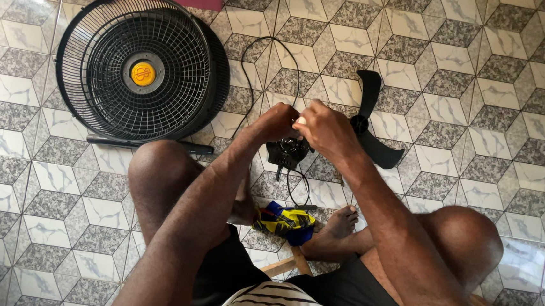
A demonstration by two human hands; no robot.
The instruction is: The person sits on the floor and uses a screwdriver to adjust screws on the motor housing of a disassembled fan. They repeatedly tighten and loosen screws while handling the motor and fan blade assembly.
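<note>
Both hands meet above the tiled floor (455,102): the left hand (279,123) and right hand (326,130) are closed around the black fan motor (288,151), held over the knees. It looks heavy and rigid; grasp its housing, not the thin cable (254,56) or blade (369,124).

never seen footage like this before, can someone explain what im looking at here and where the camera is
There is no machine: a person sits on a low wooden seat, and a camera on their head looks down at their arms. Both hands, the left hand and the right hand, meet on a small black motor unit above a patterned tiled floor. On the floor lie stacked black fan grilles, a black fan blade, a thin black cable, a black rod and a blue and yellow cloth.
</note>
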